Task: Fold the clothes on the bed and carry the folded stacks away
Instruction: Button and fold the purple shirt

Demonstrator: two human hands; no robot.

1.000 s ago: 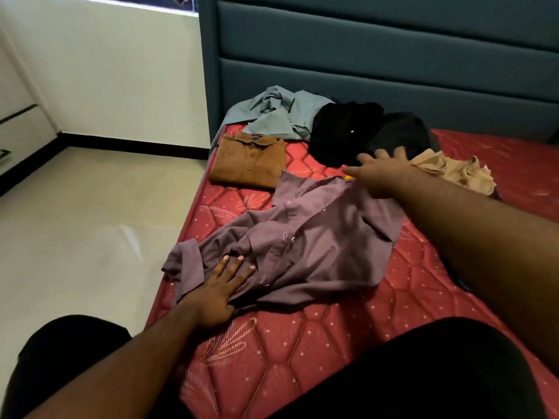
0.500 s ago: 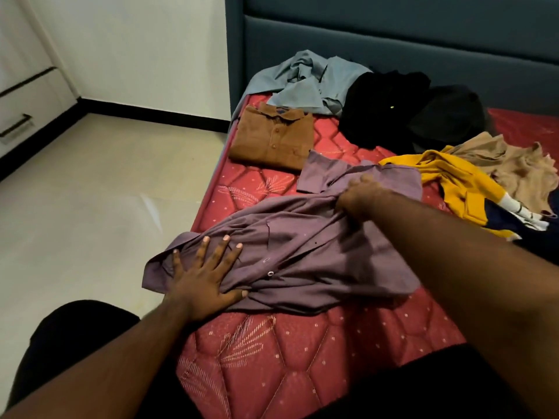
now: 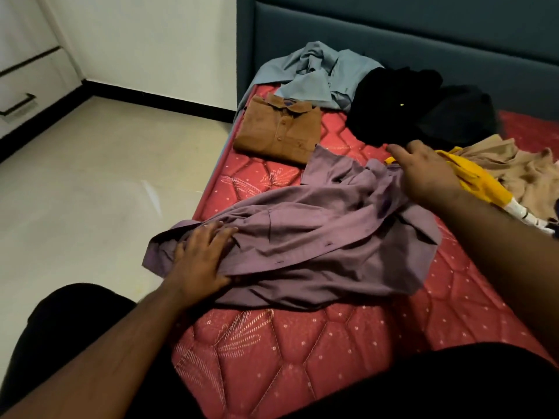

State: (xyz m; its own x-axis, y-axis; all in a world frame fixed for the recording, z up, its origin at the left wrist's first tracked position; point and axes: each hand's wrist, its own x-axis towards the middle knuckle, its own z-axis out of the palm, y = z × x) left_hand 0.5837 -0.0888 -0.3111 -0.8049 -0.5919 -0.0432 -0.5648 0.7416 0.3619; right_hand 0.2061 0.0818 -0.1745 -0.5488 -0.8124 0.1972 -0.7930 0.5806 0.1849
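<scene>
Red quilted mattress (image 3: 302,358), teal headboard (image 3: 393,34), cream floor (image 3: 90,182)

Purple shirt (image 3: 317,237): thin smooth woven cloth, slight sheen, creased under both hands' fingers. Mattress (image 3: 287,358): quilted red fabric, satiny stitched pattern. Brown shirt (image 3: 279,128) beyond fingers: matt, soft-looking cloth. Floor (image 3: 90,192): glossy tile. Headboard (image 3: 423,31): matt upholstery.
</scene>
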